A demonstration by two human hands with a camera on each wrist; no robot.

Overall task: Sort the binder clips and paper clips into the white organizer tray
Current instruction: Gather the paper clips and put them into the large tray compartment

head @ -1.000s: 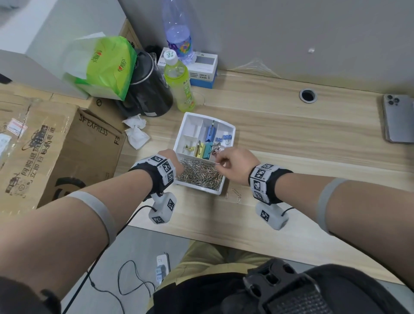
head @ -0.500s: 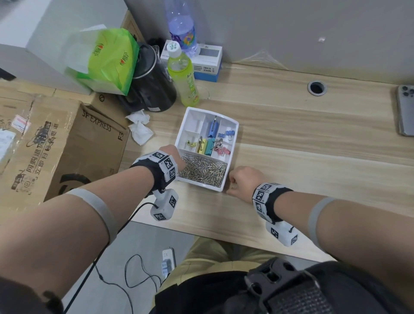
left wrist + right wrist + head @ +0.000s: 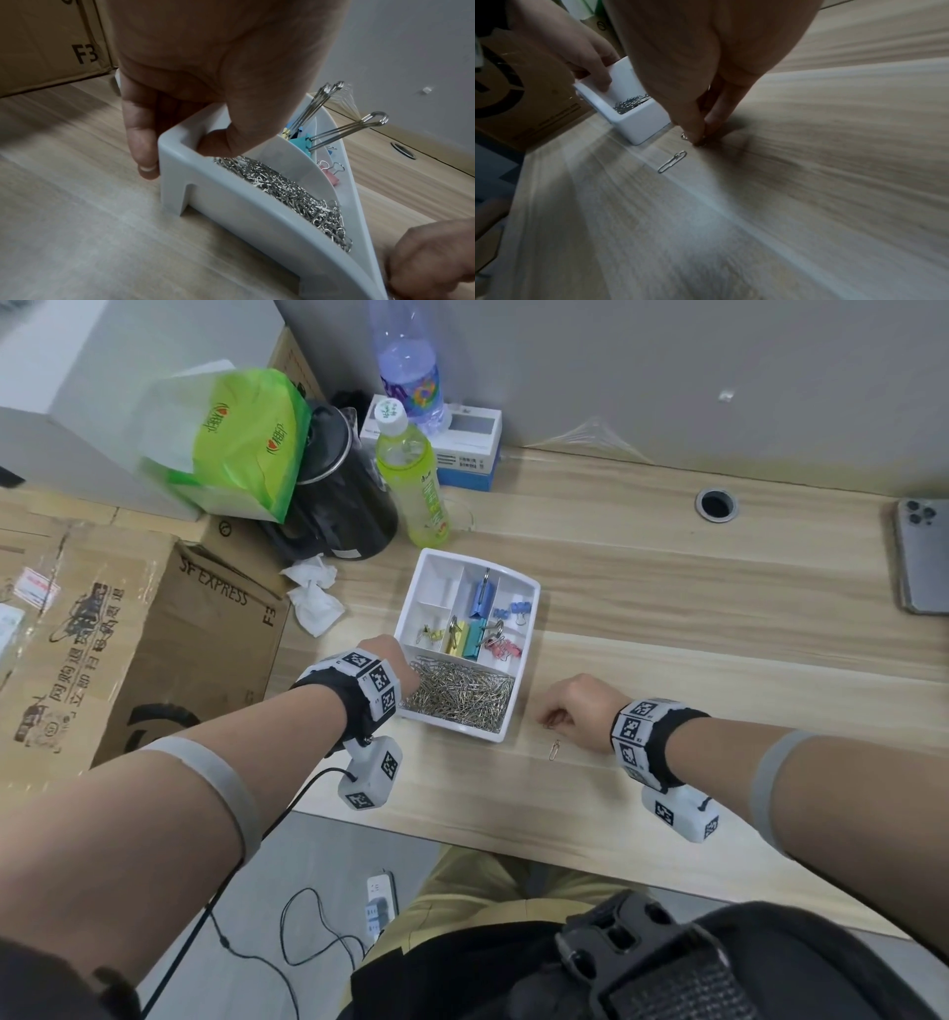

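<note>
Right hand pinches a paper clip; left hand grips tray

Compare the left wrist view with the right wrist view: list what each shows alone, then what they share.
Only the left wrist view shows the binder clips and the left hand gripping the tray's corner up close. Only the right wrist view shows the loose paper clip on the desk and the right hand pinching another. Both show the white tray and its paper clip pile.
</note>
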